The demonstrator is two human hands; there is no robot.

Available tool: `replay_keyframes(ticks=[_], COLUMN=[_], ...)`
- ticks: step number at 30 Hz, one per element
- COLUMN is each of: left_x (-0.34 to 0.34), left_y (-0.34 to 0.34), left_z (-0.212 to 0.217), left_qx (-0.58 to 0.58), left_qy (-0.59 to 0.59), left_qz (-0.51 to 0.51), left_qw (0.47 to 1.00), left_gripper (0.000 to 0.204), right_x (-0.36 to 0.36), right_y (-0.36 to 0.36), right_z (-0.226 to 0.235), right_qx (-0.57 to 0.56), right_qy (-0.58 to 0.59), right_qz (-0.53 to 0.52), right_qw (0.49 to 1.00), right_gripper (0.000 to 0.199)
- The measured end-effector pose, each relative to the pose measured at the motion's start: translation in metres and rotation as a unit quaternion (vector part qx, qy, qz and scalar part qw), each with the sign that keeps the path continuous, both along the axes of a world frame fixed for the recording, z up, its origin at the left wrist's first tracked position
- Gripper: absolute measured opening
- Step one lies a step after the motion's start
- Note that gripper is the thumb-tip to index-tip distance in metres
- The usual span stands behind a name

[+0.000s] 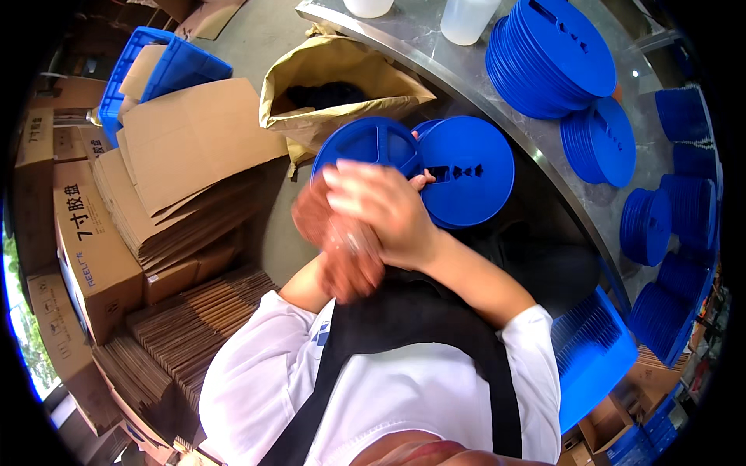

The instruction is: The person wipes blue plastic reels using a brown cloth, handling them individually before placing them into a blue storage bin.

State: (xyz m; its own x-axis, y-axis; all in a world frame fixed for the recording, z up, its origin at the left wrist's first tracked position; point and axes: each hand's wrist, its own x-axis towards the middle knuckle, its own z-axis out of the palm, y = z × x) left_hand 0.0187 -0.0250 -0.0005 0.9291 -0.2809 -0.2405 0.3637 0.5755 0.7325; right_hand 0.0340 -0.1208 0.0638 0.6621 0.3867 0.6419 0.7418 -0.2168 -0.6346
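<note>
My right hand (385, 213), smeared by motion, is closed over a crumpled rust-brown thing (315, 213) that looks like a glove or cloth. Under it passes my left forearm (301, 286). Most of my left hand is hidden; the fingertips (423, 179) that show beyond appear to be its own, curled at a blue plastic reel disc. One blue disc (357, 140) has a spoked face. Beside it to the right, another blue disc (474, 198) shows a flat face with dark cut-out slots.
An open yellowish sack (284, 89) stands just beyond. At left are flattened cardboard sheets (194, 124), a printed carton (101, 272) and a blue crate (167, 74). The metal table (435, 58) at right bears stacks of blue discs (556, 54). A blue bin (594, 373) sits at lower right.
</note>
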Motion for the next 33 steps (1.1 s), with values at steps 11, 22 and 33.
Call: replay_keyframes(ticks=[11, 22, 33], left_x=[0.011, 0.004, 0.017], left_y=[-0.004, 0.002, 0.008], left_z=[-0.018, -0.011, -0.025], left_qx=[0.036, 0.078, 0.051], left_qy=[0.021, 0.039, 0.011], left_qz=[0.027, -0.008, -0.049], left_qw=[0.999, 0.996, 0.997], left_gripper=[0.062, 0.069, 0.065], right_x=[-0.039, -0.034, 0.048], right_y=[-0.097, -0.069, -0.074], right_z=[-0.045, -0.064, -0.063], right_qx=[-0.15, -0.199, -0.094], right_qy=[0.079, 0.067, 0.104], right_qz=[-0.217, -0.288, -0.228], right_qw=[0.961, 0.934, 0.963], right_gripper=[0.043, 0.048, 0.05])
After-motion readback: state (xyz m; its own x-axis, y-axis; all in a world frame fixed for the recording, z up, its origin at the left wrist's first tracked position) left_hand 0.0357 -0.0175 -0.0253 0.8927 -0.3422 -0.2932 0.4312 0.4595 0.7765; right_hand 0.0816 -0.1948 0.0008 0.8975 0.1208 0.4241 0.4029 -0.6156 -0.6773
